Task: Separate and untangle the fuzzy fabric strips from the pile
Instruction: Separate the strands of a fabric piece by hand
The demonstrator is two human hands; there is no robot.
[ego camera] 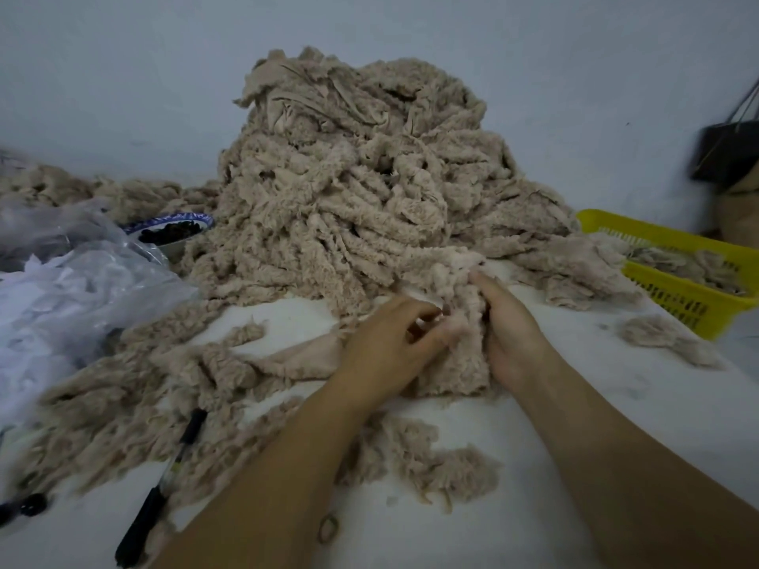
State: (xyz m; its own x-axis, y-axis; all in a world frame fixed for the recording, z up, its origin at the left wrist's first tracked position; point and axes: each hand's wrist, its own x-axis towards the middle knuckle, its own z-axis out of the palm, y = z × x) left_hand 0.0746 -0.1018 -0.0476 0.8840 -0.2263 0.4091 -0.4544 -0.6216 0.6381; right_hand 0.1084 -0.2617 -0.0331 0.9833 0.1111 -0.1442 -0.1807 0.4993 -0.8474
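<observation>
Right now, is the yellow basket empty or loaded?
Loaded, partly. Beige fuzzy strips lie inside the yellow basket, showing above its slotted front wall. Depth of fill: cannot tell.

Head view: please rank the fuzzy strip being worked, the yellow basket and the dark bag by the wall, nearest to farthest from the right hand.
1. fuzzy strip: held by the right hand, in front of the pile.
2. yellow basket: on the table, to the right.
3. dark bag: by the wall, beyond the basket, far right.
</observation>
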